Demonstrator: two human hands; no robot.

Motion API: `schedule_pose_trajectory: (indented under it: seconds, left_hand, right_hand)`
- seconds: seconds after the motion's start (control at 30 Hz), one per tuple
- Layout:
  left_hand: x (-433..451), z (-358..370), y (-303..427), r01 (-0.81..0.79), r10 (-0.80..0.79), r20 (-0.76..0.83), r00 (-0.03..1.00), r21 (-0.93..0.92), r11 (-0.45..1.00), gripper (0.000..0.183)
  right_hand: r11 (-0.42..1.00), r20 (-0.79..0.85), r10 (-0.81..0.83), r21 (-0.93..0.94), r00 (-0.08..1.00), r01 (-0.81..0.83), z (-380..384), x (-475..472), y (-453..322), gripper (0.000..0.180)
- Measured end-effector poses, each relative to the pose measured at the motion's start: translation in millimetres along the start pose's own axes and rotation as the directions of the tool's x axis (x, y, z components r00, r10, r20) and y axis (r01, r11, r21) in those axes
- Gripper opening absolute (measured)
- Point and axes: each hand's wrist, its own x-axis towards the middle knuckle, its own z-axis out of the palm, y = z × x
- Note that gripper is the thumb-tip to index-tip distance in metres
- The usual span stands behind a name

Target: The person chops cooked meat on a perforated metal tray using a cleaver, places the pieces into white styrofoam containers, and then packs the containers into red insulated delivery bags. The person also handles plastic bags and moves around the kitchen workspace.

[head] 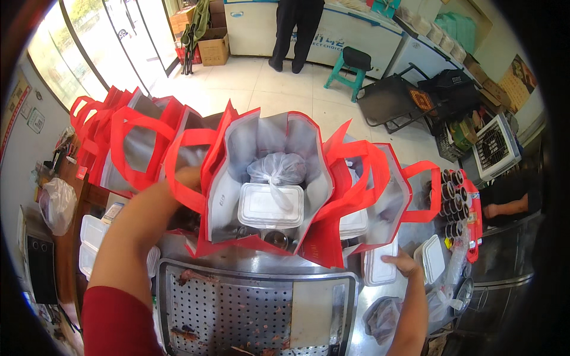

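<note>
My left hand (188,177) reaches behind the handle of a red insulated bag at the left; its fingers are mostly hidden. On the right, my right hand (403,261) rests its thumb on a white lidded takeaway box (380,267), fingers at its right side. The middle red bag (323,178) gapes, showing a silver lining. Inside it are a white takeaway box (270,202), a knotted clear plastic bag (277,169) and round dark-topped containers (276,239). Another open red bag (394,191) stands to its right, with a white box (354,223) inside.
A perforated metal tray (240,307) with food scraps and a pale board (311,311) lies nearest me. More white boxes (430,258), a filled plastic bag (385,318) and stacked dark-lidded cups (452,200) stand right. A person (297,31) stands by chest freezers; another person's arm (507,208) shows far right.
</note>
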Motion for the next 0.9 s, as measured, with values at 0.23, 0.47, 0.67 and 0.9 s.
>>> schedule_pose_trajectory:
  seconds: [0.23, 0.47, 0.67, 0.9]
  left_hand:
    - [-23, 3, 20, -0.041, 0.041, 0.022, 0.999, -0.028, 0.999, 0.037]
    - [17, 25, 42, -0.061, 0.061, 0.035, 0.998, 0.003, 0.998, 0.037]
    - [15, 26, 56, -0.037, 0.037, 0.050, 0.998, -0.001, 0.999, 0.038]
    - [14, 24, 87, -0.023, 0.023, 0.068, 0.997, 0.000, 1.000, 0.038]
  right_hand:
    - [0.988, -0.055, -0.095, -0.130, 0.994, 0.087, 15, 9, 3, 0.091]
    - [0.994, -0.022, -0.105, -0.035, 0.994, 0.104, 6, 7, 19, 0.085]
    - [0.991, -0.007, -0.123, 0.042, 0.992, 0.124, 2, -6, 22, 0.092]
    - [0.942, 0.084, -0.144, 0.318, 0.986, 0.110, -4, -32, 38, 0.074]
